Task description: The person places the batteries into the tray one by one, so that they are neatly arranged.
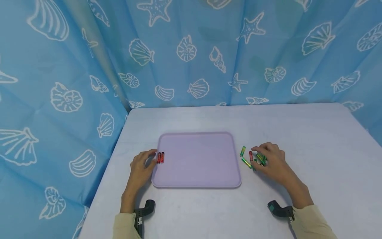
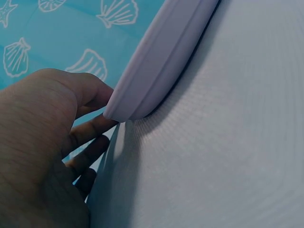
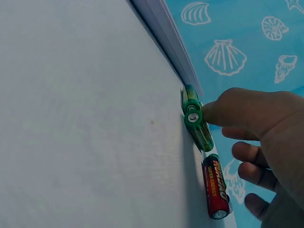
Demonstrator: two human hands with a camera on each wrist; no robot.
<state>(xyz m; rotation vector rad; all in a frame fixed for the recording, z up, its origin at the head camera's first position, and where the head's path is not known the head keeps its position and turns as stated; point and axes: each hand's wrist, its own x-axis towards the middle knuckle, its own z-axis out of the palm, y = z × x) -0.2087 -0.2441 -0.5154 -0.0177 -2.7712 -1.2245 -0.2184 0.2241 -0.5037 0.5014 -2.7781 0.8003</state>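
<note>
Two red batteries stand side by side at the left end of a lilac tray. My left hand is at that end, thumb and index fingertips at the tray's rim, just left of the batteries. Beyond the tray's right side, my right hand arches over a loose group of batteries, thumb and index finger spread apart. A red battery lies by these fingertips. Green batteries lie around it, some partly hidden under the hand. In the right wrist view, the thumb overlaps a green battery.
The tray lies on a white-covered table. A blue curtain with white shell and starfish prints hangs behind the table and along its left side. Dark wrist devices sit at both sleeve cuffs.
</note>
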